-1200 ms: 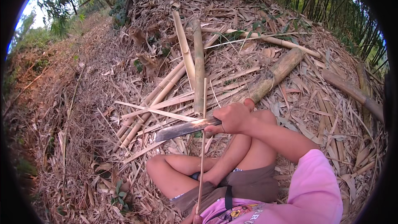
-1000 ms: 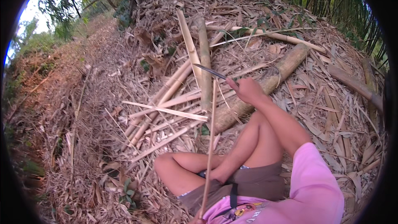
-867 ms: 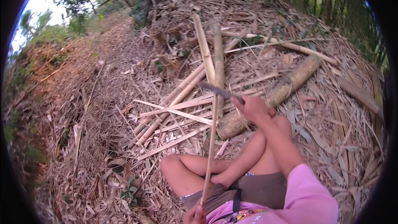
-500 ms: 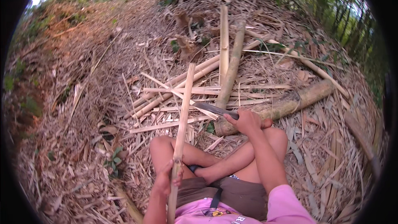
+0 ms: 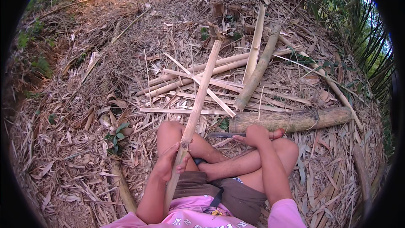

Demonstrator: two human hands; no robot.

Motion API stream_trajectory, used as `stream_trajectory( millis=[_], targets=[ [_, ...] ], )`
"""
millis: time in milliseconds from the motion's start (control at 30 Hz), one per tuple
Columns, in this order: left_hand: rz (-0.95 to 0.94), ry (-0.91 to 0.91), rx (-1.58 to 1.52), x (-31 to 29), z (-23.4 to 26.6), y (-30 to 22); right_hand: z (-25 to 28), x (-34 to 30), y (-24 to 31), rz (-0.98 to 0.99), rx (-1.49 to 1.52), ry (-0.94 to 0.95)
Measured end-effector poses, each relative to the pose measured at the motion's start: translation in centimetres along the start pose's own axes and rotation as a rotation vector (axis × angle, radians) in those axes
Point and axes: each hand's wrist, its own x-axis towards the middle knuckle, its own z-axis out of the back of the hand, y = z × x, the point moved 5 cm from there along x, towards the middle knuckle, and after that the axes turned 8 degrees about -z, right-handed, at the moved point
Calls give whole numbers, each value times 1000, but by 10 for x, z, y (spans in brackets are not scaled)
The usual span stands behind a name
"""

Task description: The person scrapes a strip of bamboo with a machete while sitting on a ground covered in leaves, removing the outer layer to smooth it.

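My left hand (image 5: 172, 163) is wrapped round the lower part of a long split bamboo strip (image 5: 199, 102), just below its node. The strip slants up and away from my lap, leaning to the right, its pale inner face showing. My right hand (image 5: 256, 135) grips the handle of a knife (image 5: 222, 135) above my right knee. Its dark blade points left, apart from the strip, and the reddish handle end sticks out to the right. Close beyond that hand lies a thick bamboo log (image 5: 291, 120).
Several split strips (image 5: 219, 83) lie crossed on the ground ahead. A thinner bamboo pole (image 5: 258, 68) rests with its near end by the log, beside a wide split half (image 5: 254, 44). Dry leaves cover the slope. A small green plant (image 5: 117, 137) grows to my left.
The knife has come down and nearer, its blade now level and away from the strips. The bamboo strip in my left hand tilts further right. The whole view has shifted and turned slightly.
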Motion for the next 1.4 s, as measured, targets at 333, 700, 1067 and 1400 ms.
stream_trajectory(
  millis=[333, 700, 1067, 1400],
  targets=[
    [-38, -13, 103, 13, 25, 5, -31, 17, -14, 46, -145, 13],
    [-98, -33, 57, 3, 34, -17, -34, 18, -10, 22, -161, 29],
    [-138, -17, 132, 4, 22, -25, -24, 10, -3, 35, -154, -4],
    [-47, -46, 173, -2, -5, -31, 8, 14, -25, -149, 124, -400]
  ],
)
